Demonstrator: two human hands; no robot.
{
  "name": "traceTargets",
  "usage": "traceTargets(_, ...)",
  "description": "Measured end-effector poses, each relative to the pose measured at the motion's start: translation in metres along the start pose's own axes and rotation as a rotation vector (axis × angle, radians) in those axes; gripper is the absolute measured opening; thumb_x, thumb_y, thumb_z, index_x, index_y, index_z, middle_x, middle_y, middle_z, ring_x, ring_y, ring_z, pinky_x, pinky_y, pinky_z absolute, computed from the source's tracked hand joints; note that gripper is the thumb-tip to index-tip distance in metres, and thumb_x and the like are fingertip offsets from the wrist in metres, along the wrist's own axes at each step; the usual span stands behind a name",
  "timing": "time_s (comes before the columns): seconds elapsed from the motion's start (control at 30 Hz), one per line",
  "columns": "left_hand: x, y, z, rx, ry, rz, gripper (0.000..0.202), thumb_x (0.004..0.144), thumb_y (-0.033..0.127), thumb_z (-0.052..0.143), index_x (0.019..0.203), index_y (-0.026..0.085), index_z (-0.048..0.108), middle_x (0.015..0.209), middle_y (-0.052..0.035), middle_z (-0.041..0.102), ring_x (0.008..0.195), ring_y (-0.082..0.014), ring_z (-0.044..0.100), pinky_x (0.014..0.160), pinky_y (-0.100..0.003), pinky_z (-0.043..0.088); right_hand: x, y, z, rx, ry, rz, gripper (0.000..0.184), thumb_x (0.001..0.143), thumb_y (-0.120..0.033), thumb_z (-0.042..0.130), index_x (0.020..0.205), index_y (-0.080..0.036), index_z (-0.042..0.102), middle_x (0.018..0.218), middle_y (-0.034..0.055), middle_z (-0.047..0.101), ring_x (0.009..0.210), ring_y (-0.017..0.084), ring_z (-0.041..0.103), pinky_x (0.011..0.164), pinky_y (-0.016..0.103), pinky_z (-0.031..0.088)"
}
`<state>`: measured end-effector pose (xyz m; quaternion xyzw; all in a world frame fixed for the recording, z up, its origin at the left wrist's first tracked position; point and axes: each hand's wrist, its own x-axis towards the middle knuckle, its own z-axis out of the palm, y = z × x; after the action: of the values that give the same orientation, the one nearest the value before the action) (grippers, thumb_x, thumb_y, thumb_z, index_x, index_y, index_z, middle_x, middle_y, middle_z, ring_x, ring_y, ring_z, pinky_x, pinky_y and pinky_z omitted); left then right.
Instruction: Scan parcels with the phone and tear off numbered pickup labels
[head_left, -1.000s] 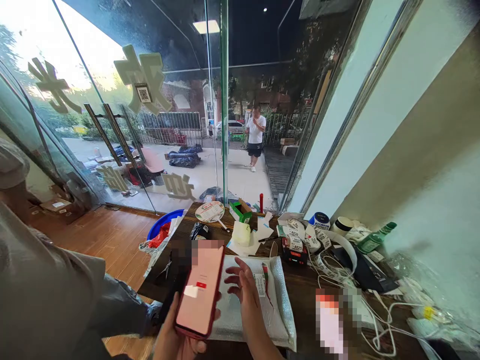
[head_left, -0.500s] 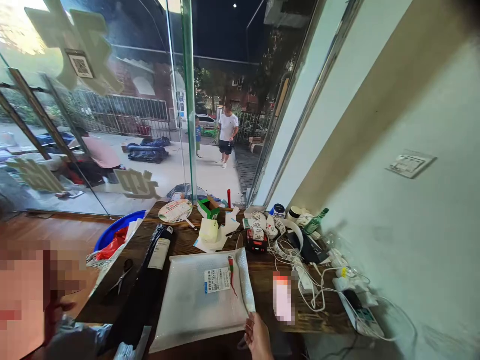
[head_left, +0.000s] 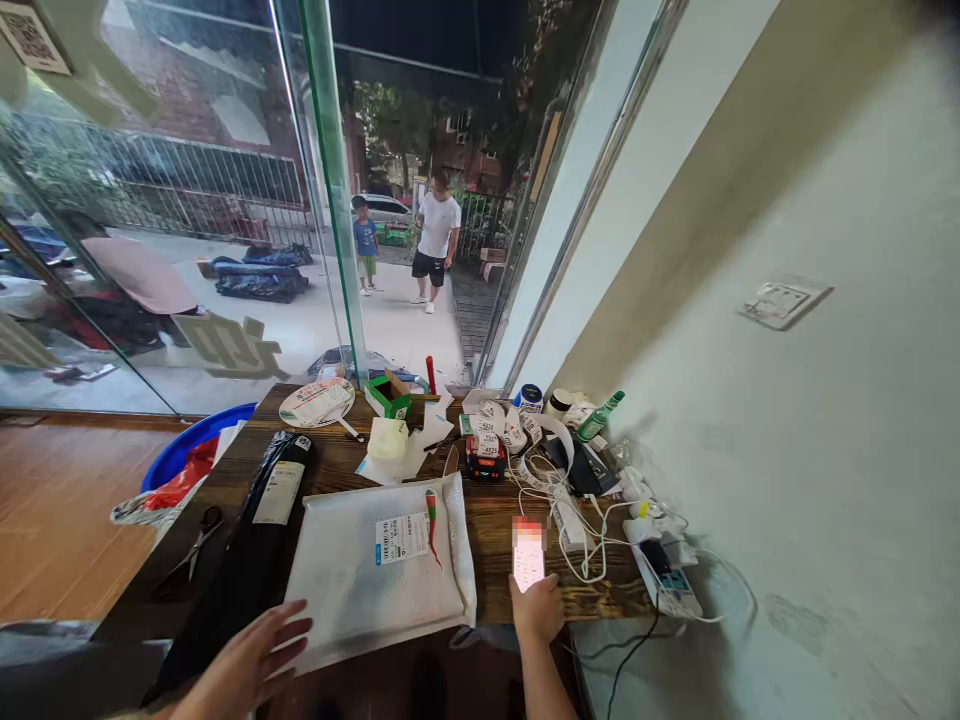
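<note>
One phone [head_left: 529,565] is gripped low in the right hand [head_left: 538,608], apparently for easy reading. The left hand [head_left: 253,652] spreads, empty, beside the padded envelope [head_left: 364,590].

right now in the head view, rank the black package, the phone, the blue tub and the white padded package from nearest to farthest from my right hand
1. Phone: at your right hand, by its fingers.
2. White padded package: just left of that hand.
3. Black package: left of the white one.
4. Blue tub: far left, beyond the table's edge.
</note>
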<state>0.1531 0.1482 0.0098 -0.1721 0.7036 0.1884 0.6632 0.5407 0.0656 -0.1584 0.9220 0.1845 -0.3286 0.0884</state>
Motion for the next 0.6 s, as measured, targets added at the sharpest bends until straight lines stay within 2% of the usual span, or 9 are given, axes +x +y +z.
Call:
traceTargets(0.07,0.011,-0.020,0.024,0.210,0.086,-0.107,0.048,0.089,0.039,0.048,0.132,0.018,0.042,0.114,-0.0082,0.061,0.095,-0.0172,0.061,0.072,-0.024,0.048,0.008,0.002,0.000,-0.059,-0.028,-0.007,0.078,0.073,-0.034,0.064,0.128,0.011,0.032,0.113,0.0334,0.046,0.109,0.046,0.045,0.090,0.048,0.033)
traceTargets(0.13,0.020,-0.034,0.045,0.357,0.095,-0.092,0.047,0.086,0.042,0.052,0.125,0.017,0.045,0.120,-0.0092,0.057,0.100,-0.0169,0.058,0.074,-0.023,0.045,0.014,0.006,-0.002,-0.058,-0.109,-0.008,0.076,0.066,-0.035,0.067,0.123,0.008,0.038,0.112,0.0317,0.049,0.107,0.044,0.049,0.087,0.045,0.037)
traceTargets(0.23,0.031,-0.042,0.064,0.534,0.051,-0.027,0.074,0.060,0.061,0.068,0.117,0.018,0.049,0.117,-0.0107,0.056,0.099,-0.0203,0.054,0.075,-0.026,0.042,0.016,0.014,-0.007,0.028,-0.271,0.019,0.066,0.061,-0.039,0.065,0.111,-0.002,0.044,0.101,0.0265,0.058,0.093,0.040,0.058,0.076,0.043,0.042)
traceTargets(0.3,0.033,-0.041,0.070,0.614,0.026,-0.005,0.086,0.045,0.069,0.070,0.112,0.018,0.051,0.115,-0.0113,0.056,0.100,-0.0227,0.052,0.077,-0.029,0.040,0.008,0.018,-0.009,0.137,-0.338,0.014,0.060,0.057,-0.047,0.061,0.100,-0.009,0.045,0.096,0.0247,0.060,0.089,0.038,0.059,0.075,0.043,0.044)
traceTargets(0.4,0.027,-0.040,0.081,0.619,-0.006,0.055,0.095,0.040,0.077,0.067,0.112,0.016,0.054,0.116,-0.0141,0.055,0.106,-0.0261,0.050,0.084,-0.034,0.039,-0.026,0.010,-0.007,0.391,-0.418,-0.126,0.066,0.052,-0.064,0.052,0.094,-0.015,0.041,0.097,0.0205,0.061,0.090,0.032,0.060,0.080,0.038,0.045)
traceTargets(0.47,0.018,-0.045,0.095,0.607,-0.102,0.106,0.103,0.045,0.083,0.060,0.123,0.016,0.050,0.125,-0.0143,0.051,0.116,-0.0257,0.046,0.093,-0.035,0.037,-0.063,-0.005,-0.008,0.700,-0.517,-0.207,0.071,0.051,-0.062,0.056,0.101,-0.014,0.041,0.090,0.0178,0.062,0.085,0.031,0.060,0.075,0.039,0.046)
traceTargets(0.5,0.013,-0.050,0.103,0.585,-0.187,0.121,0.106,0.050,0.085,0.056,0.131,0.018,0.043,0.131,-0.0135,0.047,0.122,-0.0248,0.042,0.097,-0.035,0.036,-0.084,-0.016,-0.009,0.843,-0.567,-0.243,0.073,0.051,-0.060,0.061,0.104,-0.013,0.041,0.090,0.0171,0.063,0.086,0.031,0.059,0.074,0.040,0.046)
traceTargets(0.53,0.008,-0.055,0.112,0.546,-0.293,0.125,0.106,0.055,0.085,0.052,0.138,0.020,0.034,0.138,-0.0126,0.040,0.126,-0.0248,0.038,0.098,-0.036,0.035,-0.104,-0.029,-0.011,0.941,-0.613,-0.290,0.075,0.052,-0.057,0.063,0.108,-0.013,0.041,0.092,0.0167,0.063,0.085,0.031,0.059,0.073,0.039,0.046)
traceTargets(0.6,-0.001,-0.063,0.128,0.409,-0.489,0.129,0.102,0.065,0.082,0.047,0.145,0.028,0.014,0.146,-0.0122,0.027,0.131,-0.0282,0.032,0.093,-0.041,0.040,-0.138,-0.053,-0.015,0.985,-0.664,-0.383,0.074,0.055,-0.051,0.065,0.114,-0.012,0.041,0.098,0.0153,0.061,0.086,0.028,0.059,0.073,0.037,0.047)
